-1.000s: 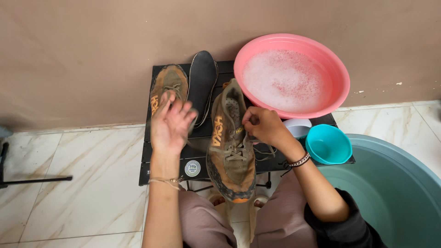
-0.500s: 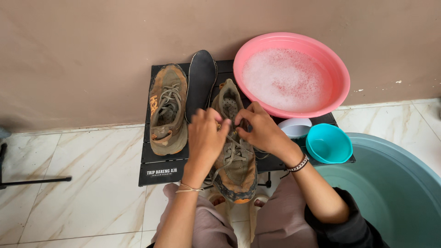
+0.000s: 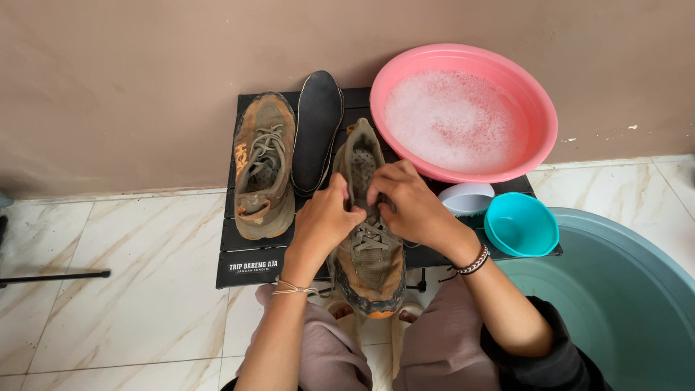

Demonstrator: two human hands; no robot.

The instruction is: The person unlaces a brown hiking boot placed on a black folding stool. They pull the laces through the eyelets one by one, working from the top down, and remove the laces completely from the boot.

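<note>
Soapy water fills the pink basin (image 3: pixel 539 108); the teal bowl (image 3: pixel 520 224) sits empty. On the black mat (image 3: pixel 246 264), left hand (image 3: pixel 326 221) and right hand (image 3: pixel 409 206) pinch a muddy shoe's (image 3: pixel 369 261) laces.

The shoe (image 3: pixel 368 246) under my hands is muddy olive-brown with an orange toe edge; its twin (image 3: pixel 264 166) carries an orange side mark and pale grey laces. The insole (image 3: pixel 316 130) is black, like the slatted table (image 3: pixel 250 253). Pink basin (image 3: pixel 539 108) (white foam inside), turquoise bowl (image 3: pixel 520 224), teal tub (image 3: pixel 622 311), cream marbled floor tiles (image 3: pixel 123 282).
</note>
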